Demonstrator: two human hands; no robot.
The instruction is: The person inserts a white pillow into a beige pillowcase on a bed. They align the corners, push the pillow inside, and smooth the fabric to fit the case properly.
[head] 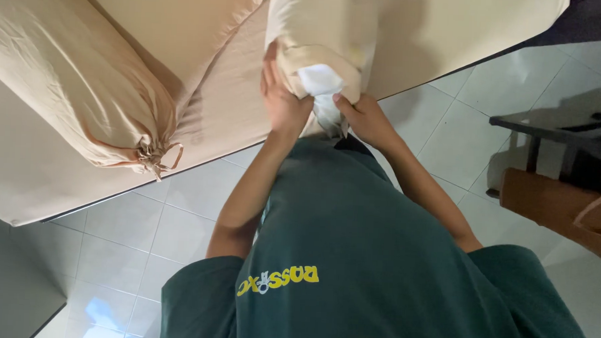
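Broad bed under a beige sheet, filling the upper part of the head view, its near edge running slantwise above pale floor tiles. Toward the left end of that edge, a long beige bolster, lying aslant, its tied mouth with drawstring pointing at the edge. At the middle of the near edge, directly ahead of the torso, a beige pillowcase standing up off the bed, long axis running away from the body, open mouth turned toward the hands. Inside that mouth, a white pillow, only its end showing, the rest hidden within the case. Left hand clamped on the left lip of the case; right hand gripping the lower right lip, thumb against the white end. Both hands close together, equally near. Dark chair off right on the floor.
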